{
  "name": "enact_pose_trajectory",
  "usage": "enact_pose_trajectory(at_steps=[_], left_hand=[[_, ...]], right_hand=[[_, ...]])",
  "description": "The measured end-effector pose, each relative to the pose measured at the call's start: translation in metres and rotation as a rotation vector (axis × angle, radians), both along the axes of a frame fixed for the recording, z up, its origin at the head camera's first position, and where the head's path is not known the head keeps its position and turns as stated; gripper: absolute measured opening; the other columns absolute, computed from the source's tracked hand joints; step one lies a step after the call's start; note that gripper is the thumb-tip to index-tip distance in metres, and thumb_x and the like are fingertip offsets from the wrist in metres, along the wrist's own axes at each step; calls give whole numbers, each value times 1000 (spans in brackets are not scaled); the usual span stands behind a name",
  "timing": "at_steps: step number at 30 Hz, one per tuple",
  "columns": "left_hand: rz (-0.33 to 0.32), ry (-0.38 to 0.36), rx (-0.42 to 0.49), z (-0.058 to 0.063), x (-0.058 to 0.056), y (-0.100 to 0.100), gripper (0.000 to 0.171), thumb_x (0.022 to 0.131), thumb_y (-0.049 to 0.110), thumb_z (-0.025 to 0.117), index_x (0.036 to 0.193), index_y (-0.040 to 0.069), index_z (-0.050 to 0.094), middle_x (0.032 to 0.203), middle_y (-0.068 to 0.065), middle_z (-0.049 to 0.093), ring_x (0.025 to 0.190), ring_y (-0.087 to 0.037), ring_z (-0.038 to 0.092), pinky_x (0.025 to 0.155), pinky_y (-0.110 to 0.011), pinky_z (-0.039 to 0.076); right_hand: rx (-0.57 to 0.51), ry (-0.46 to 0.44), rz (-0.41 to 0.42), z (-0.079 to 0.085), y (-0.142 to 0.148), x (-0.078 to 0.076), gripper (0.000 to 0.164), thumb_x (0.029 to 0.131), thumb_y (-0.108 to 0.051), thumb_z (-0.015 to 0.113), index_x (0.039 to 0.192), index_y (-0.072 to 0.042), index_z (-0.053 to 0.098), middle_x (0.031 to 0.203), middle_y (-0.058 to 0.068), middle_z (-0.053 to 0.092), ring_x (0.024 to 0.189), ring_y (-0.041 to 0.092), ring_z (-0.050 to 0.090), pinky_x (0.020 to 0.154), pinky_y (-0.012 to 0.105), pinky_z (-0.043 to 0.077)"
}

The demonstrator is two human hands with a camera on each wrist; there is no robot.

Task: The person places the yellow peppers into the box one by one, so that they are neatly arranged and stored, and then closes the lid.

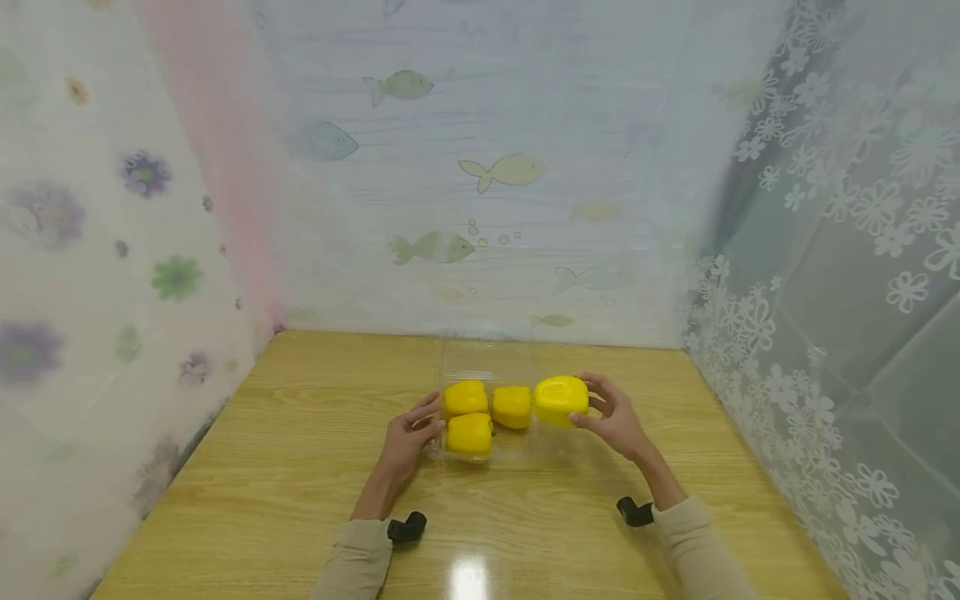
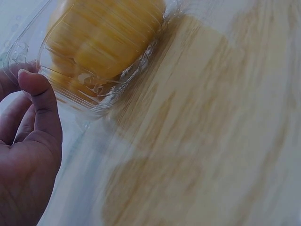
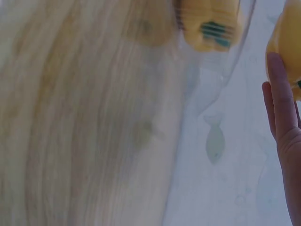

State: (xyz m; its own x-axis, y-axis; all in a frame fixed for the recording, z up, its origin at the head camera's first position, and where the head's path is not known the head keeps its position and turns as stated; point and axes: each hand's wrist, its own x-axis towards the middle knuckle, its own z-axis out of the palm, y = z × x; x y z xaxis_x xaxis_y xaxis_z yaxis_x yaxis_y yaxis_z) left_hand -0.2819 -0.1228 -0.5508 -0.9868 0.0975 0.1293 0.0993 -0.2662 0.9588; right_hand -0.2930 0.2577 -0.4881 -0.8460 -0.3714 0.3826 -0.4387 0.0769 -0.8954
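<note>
A clear plastic clamshell container (image 1: pixel 513 452) sits on the table with its lid (image 1: pixel 487 360) laid back. Inside are three yellow bell peppers: one at back left (image 1: pixel 465 399), one at front left (image 1: pixel 469 434) and one further right (image 1: pixel 512 406). At the container's left side, my left hand (image 1: pixel 403 442) pinches its rim between thumb and fingers, as the left wrist view shows up close (image 2: pixel 35 136). My right hand (image 1: pixel 619 422) grips another yellow bell pepper (image 1: pixel 560 401), raised near the container's right edge. The right wrist view shows this pepper (image 3: pixel 286 42) only partly.
The wooden table (image 1: pixel 300 467) is bordered by a fish-patterned curtain (image 1: pixel 495 167) behind, a flowered curtain (image 1: pixel 97 250) on the left and a sheer floral curtain (image 1: pixel 847 292) on the right. Black devices (image 1: pixel 407 527) are worn at both wrists.
</note>
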Motion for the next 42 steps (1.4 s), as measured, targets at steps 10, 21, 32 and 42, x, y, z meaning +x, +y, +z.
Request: enact_pose_trajectory(at_steps=[10, 21, 32, 42], left_hand=[[6, 62, -31, -3, 1, 0, 42, 95, -2, 68, 134, -15, 57, 158, -19, 43, 93, -5, 61, 69, -17, 52], [-9, 6, -21, 0, 1, 1, 44, 95, -3, 68, 136, -12, 57, 160, -14, 41, 99, -8, 59, 71, -16, 51], [-3, 2, 8, 0, 0, 1, 43, 94, -7, 65, 136, -14, 56, 160, -16, 40, 87, -5, 58, 66, -16, 49], [-2, 7, 13, -1, -1, 1, 42, 94, -8, 65, 134, -16, 56, 159, -16, 42, 85, -6, 57, 64, -16, 48]], right_hand=[[21, -36, 45, -4, -23, 6, 60, 89, 2, 75, 143, 1, 48, 141, 28, 49, 114, 19, 63, 79, 36, 61], [218, -52, -36, -3, -38, 9, 60, 88, -10, 79, 142, -9, 53, 141, 22, 54, 123, 45, 56, 97, 50, 54], [366, -172, -16, 13, -46, 12, 67, 92, -22, 78, 148, -8, 45, 150, 21, 46, 133, 44, 50, 104, 53, 49], [392, -241, -34, 20, -60, 21, 75, 89, -21, 80, 150, 0, 41, 150, 26, 43, 134, 49, 47, 101, 54, 51]])
